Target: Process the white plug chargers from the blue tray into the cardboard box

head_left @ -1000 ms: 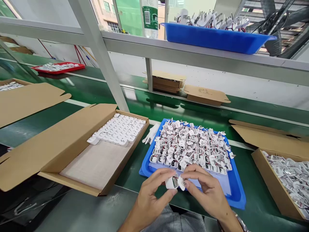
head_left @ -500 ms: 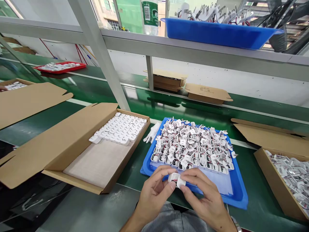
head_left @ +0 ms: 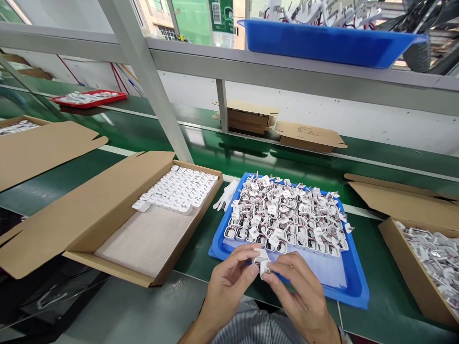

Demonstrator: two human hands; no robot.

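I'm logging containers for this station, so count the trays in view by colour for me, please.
Blue: 2, the near tray and the upper tray
Red: 1, the far tray
Total: 3 trays

White casing (head_left: pixel 261 255), blue tray (head_left: pixel 355 270)

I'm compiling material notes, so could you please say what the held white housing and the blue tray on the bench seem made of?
White housing: probably hard plastic, smooth, judging by its clean, rounded edges. Blue tray: likely moulded plastic, slightly glossy, given its uniform colour and rounded corners.
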